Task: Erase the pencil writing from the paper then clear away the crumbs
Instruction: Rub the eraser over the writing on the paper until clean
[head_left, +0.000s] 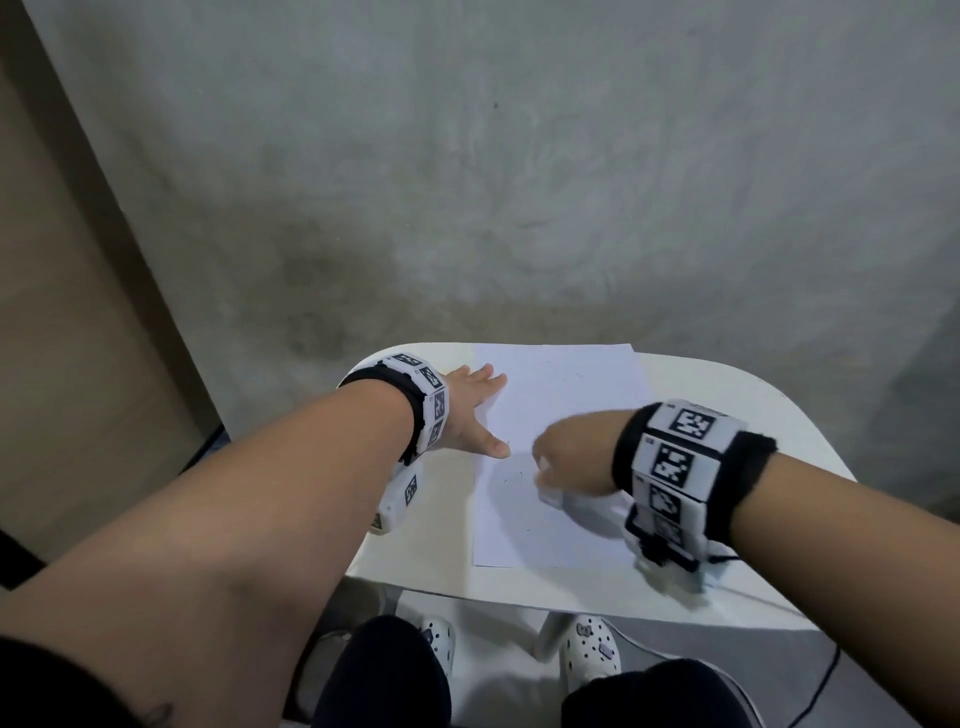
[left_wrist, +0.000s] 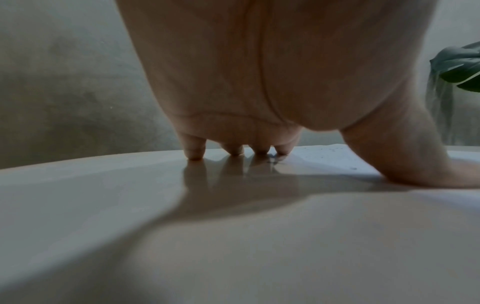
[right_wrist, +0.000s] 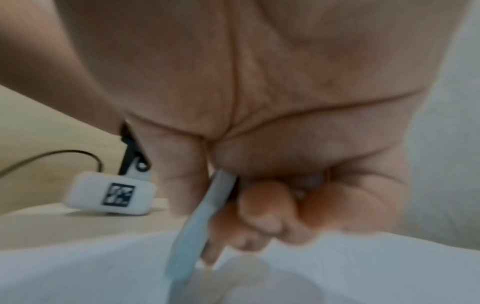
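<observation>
Biggest risk right now is the paper (head_left: 561, 415) creasing or skating across the table (head_left: 727, 395) while you scrub. Your left hand (head_left: 472, 410) is only pinning the left edge, fingers spread and flat, with the thumb (head_left: 496, 447) on the sheet and the other fingertips (left_wrist: 193, 153) landing right around the paper's edge, some maybe on bare table. If you push the eraser toward that hand, I'd guess the sheet buckles between the two hands; pull away from it and you should be fine. The paper's far edge also sits right at the far rim of the table, so a slip could send it off.

Second thing: crumbs. A few dark specks show on the sheet near your left thumb in the left wrist view, and there are faint pencil marks left around the middle of the page, so I'd say erasing isn't finished. Sweep too hard later and the bits smear or end up on the floor.

Your right hand (head_left: 566, 462) is curled tight, fingers pinching a thin pale blue-white thing (right_wrist: 205, 209) that I take to be the eraser. It's blurry, so I can't tell exactly. Its tip is down on the paper, near the middle, well right of your left thumb
</observation>
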